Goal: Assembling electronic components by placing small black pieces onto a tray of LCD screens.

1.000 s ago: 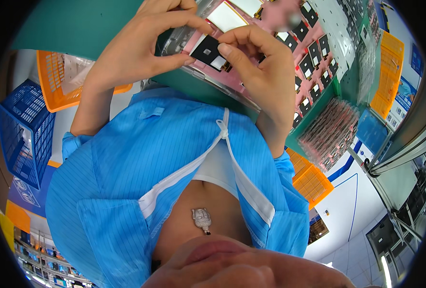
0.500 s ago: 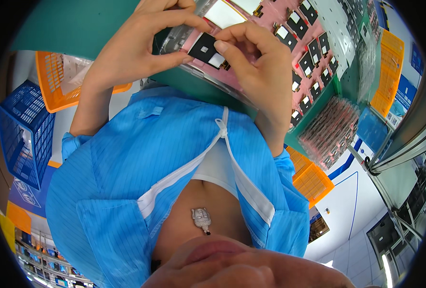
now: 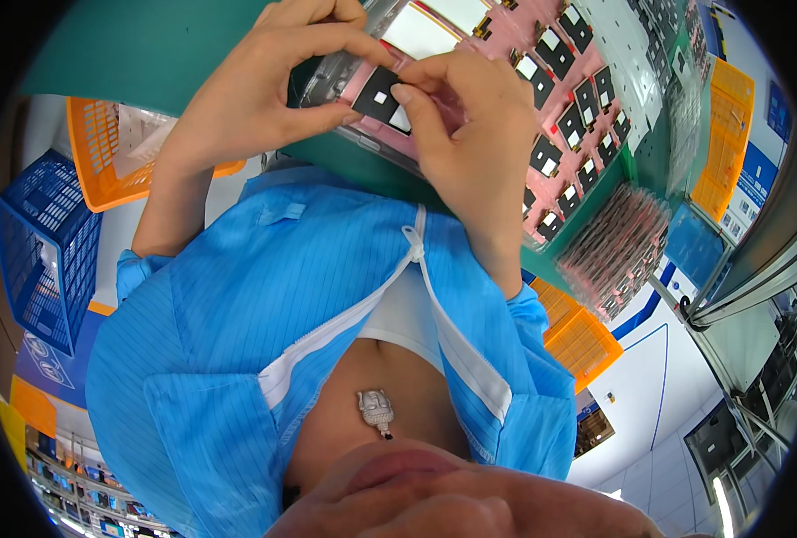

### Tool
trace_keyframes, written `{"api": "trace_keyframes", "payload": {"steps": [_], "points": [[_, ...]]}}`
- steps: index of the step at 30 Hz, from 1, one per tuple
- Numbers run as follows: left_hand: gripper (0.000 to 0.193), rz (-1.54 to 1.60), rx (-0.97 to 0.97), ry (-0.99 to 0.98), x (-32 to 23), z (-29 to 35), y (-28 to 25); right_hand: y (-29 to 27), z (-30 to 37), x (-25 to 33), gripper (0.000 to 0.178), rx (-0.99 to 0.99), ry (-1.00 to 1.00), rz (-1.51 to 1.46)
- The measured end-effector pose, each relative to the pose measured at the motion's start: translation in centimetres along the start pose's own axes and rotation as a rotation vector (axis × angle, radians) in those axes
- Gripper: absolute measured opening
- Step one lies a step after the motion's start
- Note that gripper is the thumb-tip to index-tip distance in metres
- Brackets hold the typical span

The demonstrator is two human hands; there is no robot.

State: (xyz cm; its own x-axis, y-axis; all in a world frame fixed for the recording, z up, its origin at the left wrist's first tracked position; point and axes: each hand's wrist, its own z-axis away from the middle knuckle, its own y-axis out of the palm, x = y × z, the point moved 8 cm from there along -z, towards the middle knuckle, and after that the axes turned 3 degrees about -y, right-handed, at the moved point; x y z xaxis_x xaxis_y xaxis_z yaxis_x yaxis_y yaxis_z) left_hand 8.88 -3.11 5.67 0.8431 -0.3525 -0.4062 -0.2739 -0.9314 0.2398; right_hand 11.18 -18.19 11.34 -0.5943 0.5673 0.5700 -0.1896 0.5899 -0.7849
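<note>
A flat black rectangular part [image 3: 374,98] with a white square and a white patch lies over the pink lining of a clear plastic tray [image 3: 360,136]. My left hand [image 3: 250,94] reaches across from the left, its thumb and index finger at two corners of the part's left end. With thumb and index finger pinched together, my right hand [image 3: 481,121] grips the part's upper right edge. Part of that edge is hidden behind the right fingers. White rectangular panels [image 3: 419,32] sit in the tray just beyond my fingers.
Several similar black parts [image 3: 585,99] lie in rows on pink lining to the right. Beside them, a stack of clear trays [image 3: 615,247] stands at the green table's [image 3: 138,54] edge. Orange baskets [image 3: 98,157] and a blue basket [image 3: 48,242] are beyond the table.
My right hand has shifted slightly left. The black part sits slightly lower against the pink lining, and the tray and the rows of parts have moved a little left.
</note>
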Motion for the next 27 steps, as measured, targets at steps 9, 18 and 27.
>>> {"api": "trace_keyframes", "payload": {"steps": [9,18,27], "points": [[0.047,-0.533,0.377,-0.822,-0.4,-1.8,0.2,-0.4,0.2,1.1,0.023,-0.062,-0.089,0.271],[0.039,-0.377,0.248,-0.833,-1.4,-5.5,-3.6,-5.7,-0.7,-0.4,0.011,-0.222,-0.172,0.041],[0.021,-0.922,0.406,-0.662,16.9,-13.5,-10.5,-4.7,-18.5,-14.9,0.033,-0.01,-0.119,0.192]]}}
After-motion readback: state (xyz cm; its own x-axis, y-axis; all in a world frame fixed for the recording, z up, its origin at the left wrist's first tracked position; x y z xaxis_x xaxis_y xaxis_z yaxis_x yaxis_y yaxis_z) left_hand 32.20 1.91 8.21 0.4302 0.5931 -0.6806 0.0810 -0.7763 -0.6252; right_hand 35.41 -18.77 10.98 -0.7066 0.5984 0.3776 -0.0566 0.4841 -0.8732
